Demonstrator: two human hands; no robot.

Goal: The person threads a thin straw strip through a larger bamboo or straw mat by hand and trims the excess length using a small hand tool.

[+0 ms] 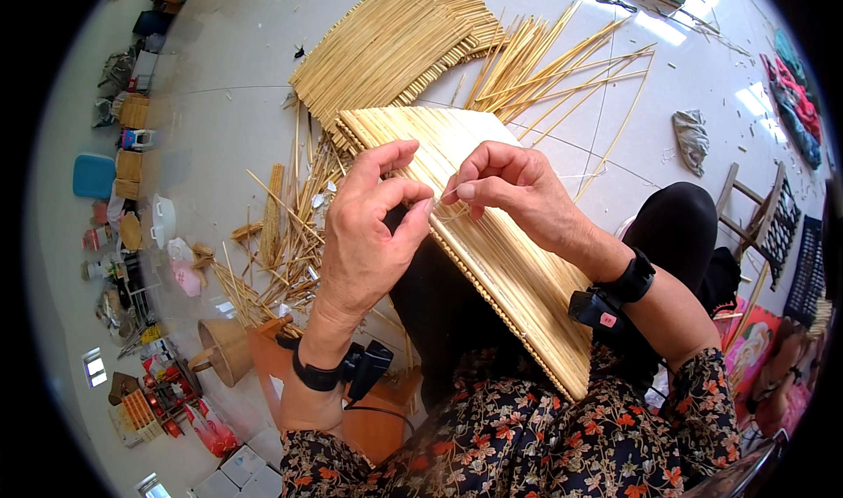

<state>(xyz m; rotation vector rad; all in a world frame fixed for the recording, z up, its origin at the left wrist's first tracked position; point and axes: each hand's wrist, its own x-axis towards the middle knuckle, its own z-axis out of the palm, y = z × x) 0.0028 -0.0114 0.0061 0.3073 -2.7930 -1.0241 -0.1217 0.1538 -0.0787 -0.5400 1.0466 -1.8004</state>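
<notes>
Across my lap lies a panel of pale straw-coloured stalks (536, 270), set side by side, with a beaded-looking row of stalk ends along its near edge. My right hand (518, 182) is closed in a pinch on a thin, pale thread (446, 198) above the panel's left edge. Thumb and forefinger of my left hand (369, 226) come together at the same thread, its other fingers curled. The thread is very fine, and its exact path between the fingertips is hard to make out. Both wrists wear black bands with small devices.
Finished-looking stalk panels (386, 46) lie stacked on the tiled floor ahead. Loose long stalks (544, 68) fan out beside them; shorter scraps (294, 226) litter the left. A wooden bucket-like vessel (226, 350) stands lower left, a low chair (760, 212) at right. Another person (777, 366) sits far right.
</notes>
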